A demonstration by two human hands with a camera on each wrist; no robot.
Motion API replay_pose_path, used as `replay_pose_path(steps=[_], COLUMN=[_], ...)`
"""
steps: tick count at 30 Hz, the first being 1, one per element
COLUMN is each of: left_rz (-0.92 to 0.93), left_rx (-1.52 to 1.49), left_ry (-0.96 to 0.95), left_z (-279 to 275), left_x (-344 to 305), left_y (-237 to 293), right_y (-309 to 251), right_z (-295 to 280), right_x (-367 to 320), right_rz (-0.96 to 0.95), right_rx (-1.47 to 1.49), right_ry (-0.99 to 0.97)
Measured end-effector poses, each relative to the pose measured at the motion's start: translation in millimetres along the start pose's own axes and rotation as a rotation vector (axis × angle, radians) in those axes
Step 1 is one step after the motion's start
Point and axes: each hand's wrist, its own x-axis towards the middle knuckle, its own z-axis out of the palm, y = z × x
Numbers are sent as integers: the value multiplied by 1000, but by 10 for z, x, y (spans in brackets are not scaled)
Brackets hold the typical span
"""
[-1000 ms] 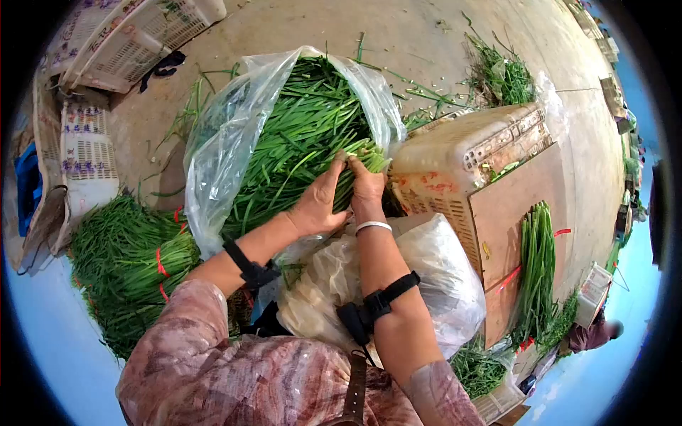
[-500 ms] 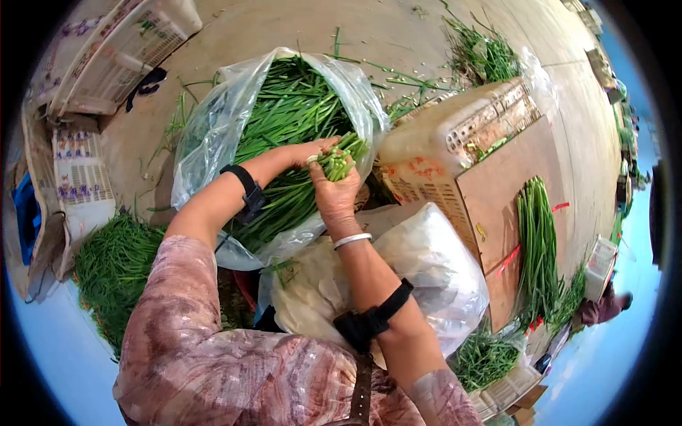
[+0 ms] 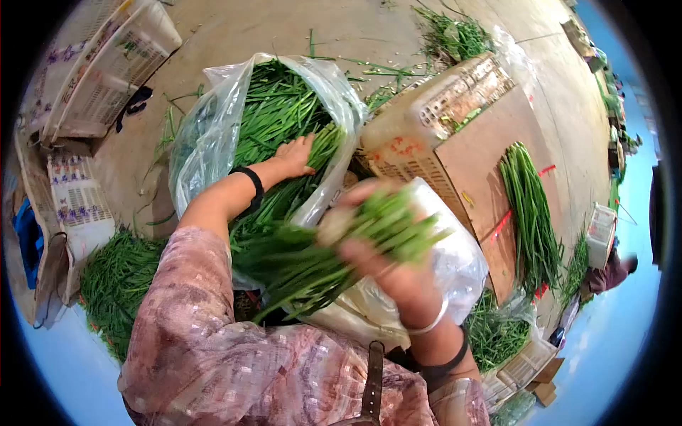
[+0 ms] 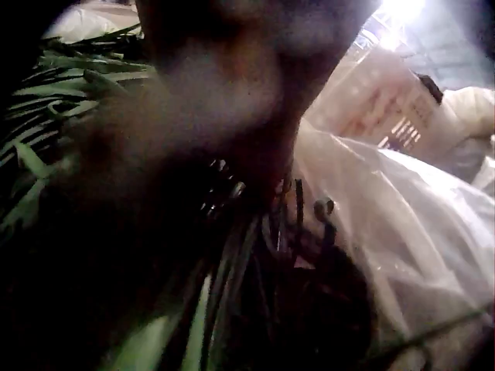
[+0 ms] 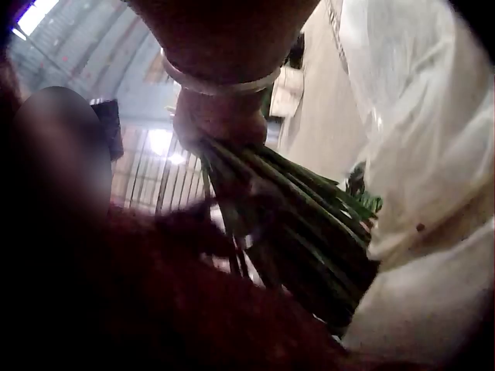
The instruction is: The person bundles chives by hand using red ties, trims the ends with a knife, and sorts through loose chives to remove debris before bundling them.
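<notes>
In the head view my right hand (image 3: 401,280), blurred by motion, grips a bunch of garlic chives (image 3: 305,263) over the lap, pale stalk ends to the right and leaves hanging left. The right wrist view shows the chives (image 5: 309,209) running out of that hand (image 5: 220,120), below a white bangle. My left hand (image 3: 293,157) rests with extended fingers on the loose chives (image 3: 280,106) inside a large clear plastic bag (image 3: 213,131). In the dark left wrist view, the bag's clear plastic (image 4: 387,209) stands beside that hand.
A whitish filled bag (image 3: 444,248) lies right of my lap. Behind it a plastic crate (image 3: 405,142) adjoins a board (image 3: 490,135) with a tied chive bundle (image 3: 529,213). More chives (image 3: 121,284) lie at left; crates (image 3: 117,78) stand far left.
Both hands were together at the bunch's stalk ends. My right hand has drawn the bunch out of the bag toward my body; my left hand has let go and lies on the chives in the bag.
</notes>
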Motion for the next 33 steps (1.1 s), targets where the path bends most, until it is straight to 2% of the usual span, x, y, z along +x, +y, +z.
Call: replay_pose_path(steps=[1, 3, 5, 7, 9, 11, 13, 15, 17, 19, 21, 22, 23, 25, 28, 32, 33], left_rz=[18, -71, 77, 63, 47, 401, 780, 1167, 1130, 1162, 1051, 1043, 976, 837, 594, 414, 284], left_rx=[1, -108, -47, -60, -228, -691, -850, -1017, -1289, -1362, -1613, -1594, -1652, -1758, -1906, -1768, -1740], left_ry=[5, -13, -45, -118, -4, 124, 43, -60, -657, -1095, -1474, -1502, -1506, -1500, -1465, -1466, -1496], left_z=[-24, -99, -209, -687, -1272, -1674, -2164, -2106, -1875, -1660, -1227, -1137, -1065, -983, -872, -689, -704], left_x=[25, 25, 67, -68, -213, -308, -688, -669, -948, -1187, -1320, -1473, -1636, -1948, -2312, -2479, -2499], left_y=[-14, 17, -20, 250, 616, 964, 1653, 2307, 2845, 3068, 3119, 3139, 3139, 3118, 3048, 2932, 2910], right_y=[-68, -127, -249, -408, -527, -677, -777, -869, -1007, -1139, -1103, -1040, -967, -739, -445, -177, -109], right_z=[-158, -466, -841, -1064, -1221, -1282, -1303, -1315, -1320, -1403, -1618, -1715, -1770, -1935, -1912, -1884, -1902], right_x=[-4, -152, -321, -452, -573, -628, -593, -547, -506, -588, -769, -877, -964, -1177, -1399, -1603, -1635], right_rz=[268, 132, 85, 95, 96, 116, 64, 26, -41, -83, -55, -4, 12, 41, 82, 90, 83], right_rx=[268, 559, 600, 552, 462, 374, 406, 499, 495, 470, 452, 437, 463, 470, 437, 553, 557], right_ry=[149, 327, 442, 605, 701, 706, 652, 546, 547, 544, 598, 635, 756, 753, 905, 971, 1005])
